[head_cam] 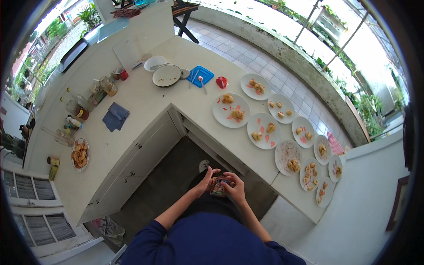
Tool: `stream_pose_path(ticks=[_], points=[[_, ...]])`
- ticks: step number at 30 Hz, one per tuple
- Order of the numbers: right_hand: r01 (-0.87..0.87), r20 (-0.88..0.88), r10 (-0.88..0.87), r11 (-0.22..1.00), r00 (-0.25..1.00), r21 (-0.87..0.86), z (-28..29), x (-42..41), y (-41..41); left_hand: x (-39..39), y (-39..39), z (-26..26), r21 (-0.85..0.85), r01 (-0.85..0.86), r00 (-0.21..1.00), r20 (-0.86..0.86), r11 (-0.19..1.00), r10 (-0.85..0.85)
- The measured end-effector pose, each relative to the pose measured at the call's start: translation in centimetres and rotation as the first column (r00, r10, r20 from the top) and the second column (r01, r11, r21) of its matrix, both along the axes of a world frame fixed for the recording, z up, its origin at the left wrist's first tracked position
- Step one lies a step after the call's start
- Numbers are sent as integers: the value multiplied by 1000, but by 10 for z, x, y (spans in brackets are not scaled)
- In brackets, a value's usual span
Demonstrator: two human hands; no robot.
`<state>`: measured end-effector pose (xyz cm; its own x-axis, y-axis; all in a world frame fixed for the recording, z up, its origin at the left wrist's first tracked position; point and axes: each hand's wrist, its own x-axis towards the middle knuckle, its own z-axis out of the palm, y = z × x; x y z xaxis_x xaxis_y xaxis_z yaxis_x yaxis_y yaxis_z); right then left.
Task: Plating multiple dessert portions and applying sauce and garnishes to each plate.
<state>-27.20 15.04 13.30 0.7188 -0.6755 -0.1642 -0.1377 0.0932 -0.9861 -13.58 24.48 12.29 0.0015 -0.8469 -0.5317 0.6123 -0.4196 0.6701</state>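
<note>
In front of my body, above the floor, I hold a small printed food packet (217, 188) with dark, colourful printing. My left hand (202, 186) supports its left side, with thumb and forefinger stretched out past its top. The fingers of my right hand (236, 188) bend over its right side and top edge. What is inside the packet cannot be seen. Past my hands, on the counter (195, 106), stand several white plates, among them one plate (231, 116) with golden fried pieces and red sauce streaks. Beside them lies a red packet (221, 82).
A black-rimmed white dish (166, 76), a blue lid (200, 77) with utensils and a folded blue cloth (116, 116) lie on the L-shaped counter. Bottles and jars (108, 86) line its left wall, near a plate of fried food (80, 155). Cabinet doors (132, 165) face me.
</note>
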Motion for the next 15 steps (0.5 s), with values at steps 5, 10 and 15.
stream_pose_path(ticks=[5,10,15], points=[[-179,-114,176,984,978,-13,0,46,-4,35,21,-39,-40,-121,985,120,992,125],[-430,-273,405,902,873,-38,-16,122,-37,115,29,-25,13,-285,949,146,958,280],[-473,-396,428,881,812,-20,4,258,-63,232,55,-33,111,-513,839,276,851,470]])
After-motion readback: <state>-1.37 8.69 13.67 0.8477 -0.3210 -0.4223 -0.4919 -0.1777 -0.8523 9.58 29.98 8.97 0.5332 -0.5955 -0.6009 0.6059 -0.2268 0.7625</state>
